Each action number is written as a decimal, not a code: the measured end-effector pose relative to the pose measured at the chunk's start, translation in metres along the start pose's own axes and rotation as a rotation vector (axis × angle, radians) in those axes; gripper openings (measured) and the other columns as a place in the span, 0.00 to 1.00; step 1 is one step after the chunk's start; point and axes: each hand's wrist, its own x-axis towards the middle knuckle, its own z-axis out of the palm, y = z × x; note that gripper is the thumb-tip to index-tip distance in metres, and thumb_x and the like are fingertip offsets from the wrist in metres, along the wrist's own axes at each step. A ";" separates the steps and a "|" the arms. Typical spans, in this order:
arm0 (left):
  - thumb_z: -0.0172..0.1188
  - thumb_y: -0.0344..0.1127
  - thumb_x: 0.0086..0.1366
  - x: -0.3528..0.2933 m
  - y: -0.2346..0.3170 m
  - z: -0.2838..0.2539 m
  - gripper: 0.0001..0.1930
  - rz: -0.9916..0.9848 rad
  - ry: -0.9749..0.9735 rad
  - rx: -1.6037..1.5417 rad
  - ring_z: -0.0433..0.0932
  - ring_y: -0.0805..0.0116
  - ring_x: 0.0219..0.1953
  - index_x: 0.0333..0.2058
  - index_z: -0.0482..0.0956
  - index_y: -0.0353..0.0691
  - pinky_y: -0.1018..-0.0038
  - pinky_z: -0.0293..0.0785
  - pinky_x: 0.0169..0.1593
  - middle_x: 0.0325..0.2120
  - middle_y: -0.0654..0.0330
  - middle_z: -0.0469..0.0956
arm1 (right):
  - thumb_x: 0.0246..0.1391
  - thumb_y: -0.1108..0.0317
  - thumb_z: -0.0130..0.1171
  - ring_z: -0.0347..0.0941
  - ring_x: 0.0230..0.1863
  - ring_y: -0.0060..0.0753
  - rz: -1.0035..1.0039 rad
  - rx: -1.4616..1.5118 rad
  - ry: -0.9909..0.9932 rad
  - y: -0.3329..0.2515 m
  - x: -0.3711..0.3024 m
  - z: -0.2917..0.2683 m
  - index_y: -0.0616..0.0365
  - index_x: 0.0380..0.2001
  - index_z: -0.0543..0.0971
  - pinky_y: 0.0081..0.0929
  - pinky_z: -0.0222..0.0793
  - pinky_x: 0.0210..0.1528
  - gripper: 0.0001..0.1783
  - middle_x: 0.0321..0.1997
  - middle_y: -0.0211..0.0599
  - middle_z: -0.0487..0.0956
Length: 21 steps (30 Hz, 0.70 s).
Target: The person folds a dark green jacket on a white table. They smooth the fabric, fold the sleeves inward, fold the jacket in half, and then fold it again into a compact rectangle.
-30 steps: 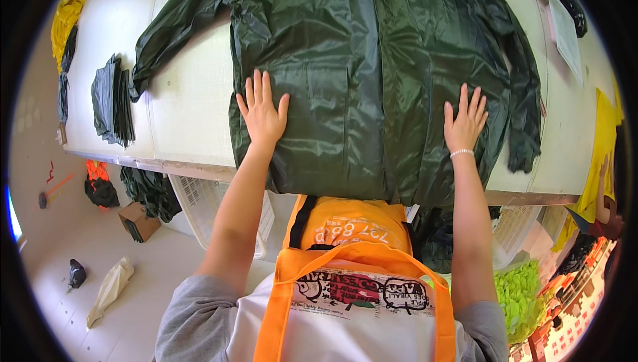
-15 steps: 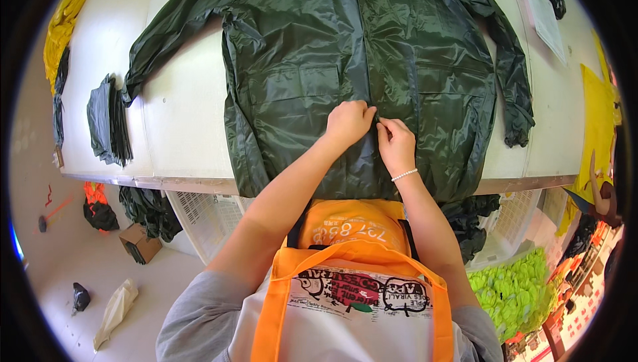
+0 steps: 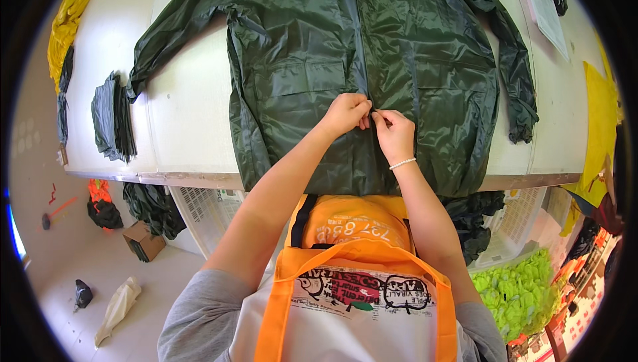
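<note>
A dark green rain jacket (image 3: pixel 299 129) lies spread on the white table (image 3: pixel 186 116), its sleeves out to both sides and its hem at the near edge. At the lower part of its front opening, my left hand (image 3: pixel 347 113) is closed, pinching the edge of the placket. Just to its right, my right hand (image 3: pixel 396 130) has thumb and forefinger pressed together on the same front edge. The fingertips of both hands nearly meet. Whatever small fastener may lie between them is too small to make out.
A folded stack of dark green material (image 3: pixel 111 117) sits left on the table. Yellow material (image 3: pixel 66 23) hangs at the far left. White crates (image 3: pixel 206 212) with dark garments stand below the table. Bright yellow-green material (image 3: pixel 515 292) fills a container at lower right.
Both hands have shifted slightly up along the jacket's front opening, still pinching. The view has moved a little, so the jacket appears slightly further right.
</note>
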 end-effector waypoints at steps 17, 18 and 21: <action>0.56 0.46 0.62 -0.062 -0.005 0.051 0.18 0.091 0.435 0.537 0.77 0.64 0.19 0.23 0.74 0.35 0.69 0.73 0.25 0.16 0.55 0.76 | 0.47 0.69 0.65 0.74 0.24 0.22 0.200 0.181 -0.089 0.016 0.006 0.003 0.67 0.30 0.79 0.22 0.70 0.31 0.11 0.24 0.37 0.80; 0.58 0.49 0.59 -0.083 -0.001 0.061 0.21 -0.059 0.281 0.699 0.78 0.60 0.20 0.20 0.76 0.35 0.66 0.73 0.26 0.15 0.54 0.76 | 0.47 0.68 0.65 0.74 0.25 0.23 0.190 0.177 -0.078 0.019 0.002 -0.001 0.67 0.30 0.79 0.22 0.70 0.31 0.11 0.24 0.37 0.80; 0.62 0.53 0.53 -0.114 -0.022 0.084 0.22 -0.072 0.108 0.909 0.79 0.53 0.23 0.15 0.78 0.38 0.62 0.74 0.28 0.16 0.51 0.76 | 0.44 0.62 0.68 0.72 0.26 0.39 0.008 -0.113 -0.090 0.005 -0.033 -0.029 0.61 0.32 0.75 0.32 0.69 0.31 0.17 0.25 0.38 0.76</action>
